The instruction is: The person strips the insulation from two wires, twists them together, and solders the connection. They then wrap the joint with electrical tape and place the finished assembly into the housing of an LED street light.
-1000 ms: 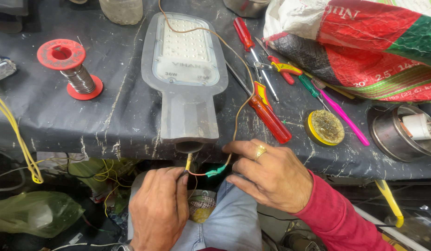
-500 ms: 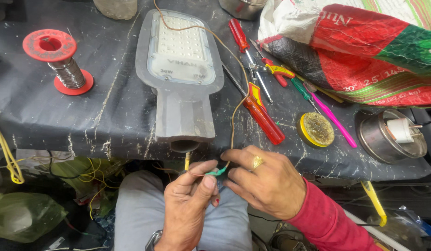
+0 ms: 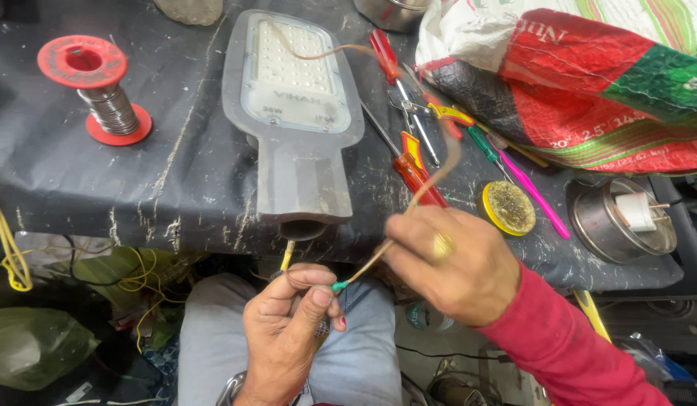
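Note:
A grey LED street lamp (image 3: 296, 113) lies on the black table cover (image 3: 175, 180), its socket end over the front edge. A yellow wire (image 3: 287, 256) hangs from the socket. My left hand (image 3: 292, 331) pinches a green-tipped wire end (image 3: 339, 286) just below the table edge. My right hand (image 3: 454, 263), with a ring and a red sleeve, grips a thin brown wire (image 3: 431, 180) that runs up over the tools and onto the lamp's face. The two hands almost touch above my lap.
A red solder spool (image 3: 100, 94) stands at the left. Red-handled screwdrivers (image 3: 416, 169), cutters and a pink tool lie right of the lamp. A yellow tin (image 3: 508, 208), a metal pot (image 3: 623, 218), a printed sack (image 3: 589, 75) and loose yellow wire (image 3: 10, 256) are around.
My left hand rose from my lap and took the green wire end. My right hand lifted a little, pulling the brown wire taut. The view shifted closer.

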